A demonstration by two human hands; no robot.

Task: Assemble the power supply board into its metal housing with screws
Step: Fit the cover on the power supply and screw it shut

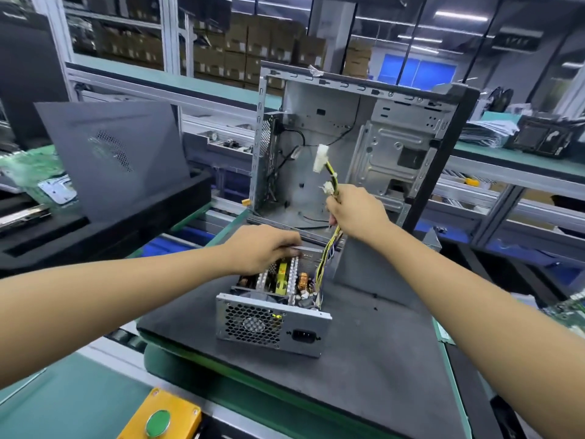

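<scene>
The left hand (264, 248) is gripping the power supply's (278, 299) far edge while the right hand (356, 212), at its 1 o'clock, is clutching the cable bundle (329, 248).

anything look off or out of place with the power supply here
The power supply lies on the grey mat with no top cover, so its board is exposed. The right hand holds its cable bundle up and clear; the left hand holds the housing's far edge. No damage shows.
</scene>
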